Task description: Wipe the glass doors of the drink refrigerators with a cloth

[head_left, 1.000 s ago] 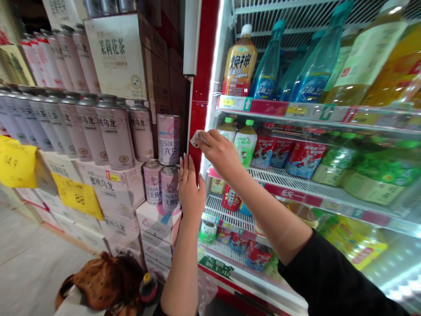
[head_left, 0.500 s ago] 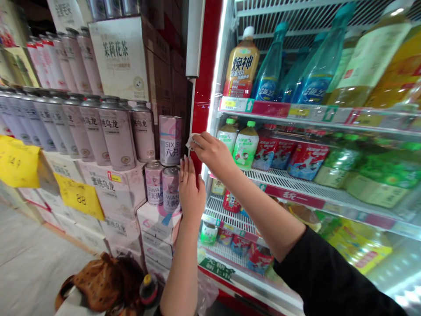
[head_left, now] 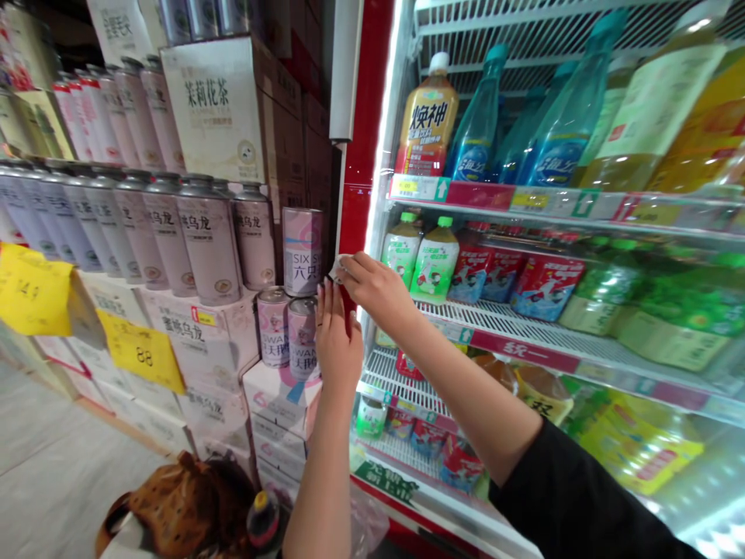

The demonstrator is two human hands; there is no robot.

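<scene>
My right hand (head_left: 378,287) is closed with its fingertips on a small white tissue (head_left: 340,265), pressed at the red front frame (head_left: 356,202) of a drinks fridge. Just below and to the left, my left hand (head_left: 338,334) has its fingers stretched upward, lying by the frame's side edge; whether it touches the cans is hidden. Left of it stand pink-and-white cans: one can (head_left: 303,252) is on top, and two more, a left can (head_left: 272,326) and a right can (head_left: 303,335), are underneath.
White cartons (head_left: 279,396) support the cans. Taller pink cans (head_left: 209,241) stand in rows at left over yellow price signs (head_left: 143,349). Bottles and packs fill the lit fridge shelves (head_left: 500,330) at right. A brown bag (head_left: 186,505) and a dark bottle (head_left: 263,520) lie low in front.
My right hand, with the tissue, has slid a little down the frame towards my left hand. The left hand stays in nearly the same place. The view has shifted slightly.
</scene>
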